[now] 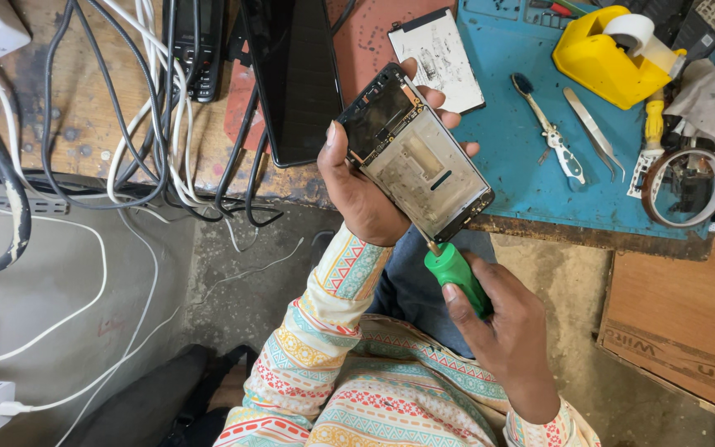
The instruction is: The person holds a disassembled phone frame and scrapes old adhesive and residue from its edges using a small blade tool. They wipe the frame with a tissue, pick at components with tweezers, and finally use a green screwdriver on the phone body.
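We hold an opened phone frame point(419, 157) above the edge of the bench point(531, 157), with a green-handled screwdriver point(457, 277) at its lower corner.

Our left hand point(362, 194) grips the frame from its left side, fingers wrapped behind it; our right hand point(502, 331) is clenched around the screwdriver handle just below the frame. Right of the frame, on the blue mat point(515, 178), lie a small brush point(549, 131) and tweezers point(593, 132); beyond them sits a yellow tape dispenser point(602, 62). A dark tablet point(295, 79) lies just left of the frame.
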Demonstrator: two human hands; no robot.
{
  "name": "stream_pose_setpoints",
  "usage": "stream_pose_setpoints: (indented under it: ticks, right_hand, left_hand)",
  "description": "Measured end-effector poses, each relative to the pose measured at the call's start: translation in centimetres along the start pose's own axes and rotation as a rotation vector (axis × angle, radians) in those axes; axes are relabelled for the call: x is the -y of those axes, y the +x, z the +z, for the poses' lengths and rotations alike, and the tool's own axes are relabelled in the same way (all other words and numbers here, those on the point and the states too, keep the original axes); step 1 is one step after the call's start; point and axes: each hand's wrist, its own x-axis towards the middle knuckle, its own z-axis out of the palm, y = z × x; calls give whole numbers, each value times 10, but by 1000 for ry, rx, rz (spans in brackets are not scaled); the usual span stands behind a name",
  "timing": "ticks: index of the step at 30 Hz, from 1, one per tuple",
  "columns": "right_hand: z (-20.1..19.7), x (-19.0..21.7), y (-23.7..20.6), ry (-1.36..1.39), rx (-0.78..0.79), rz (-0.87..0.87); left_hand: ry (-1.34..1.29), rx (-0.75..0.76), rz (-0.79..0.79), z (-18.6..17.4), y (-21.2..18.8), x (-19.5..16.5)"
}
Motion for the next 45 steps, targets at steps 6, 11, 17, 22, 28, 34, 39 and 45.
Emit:
stream_pose_setpoints:
  ticks: [6, 11, 17, 22, 28, 34, 39, 45]
  right_hand:
    - [-5, 0, 7, -36, 2, 18]
    - [-7, 1, 8, -46, 10, 26]
    - [-7, 2, 8, -48, -5, 6]
    - [-7, 4, 9, -57, -3, -7]
    - [-4, 5, 9, -76, -13, 1]
    - [0, 7, 8, -74, -25, -10]
    - [-1, 7, 7, -92, -7, 4]
    - [-5, 6, 5, -84, -5, -15]
  left_hand:
    - [9, 1, -7, 2, 3, 1]
    - [40, -2, -17, 5, 5, 0]
    - [21, -14, -52, 7, 5, -1]
    - [9, 3, -32, 8, 5, -2]
    - [22, -17, -34, 7, 4, -4]
    - [21, -26, 6, 4, 5, -4]
    - [22, -13, 1, 4, 4, -6]
    - [17, -3, -14, 6, 2, -4]
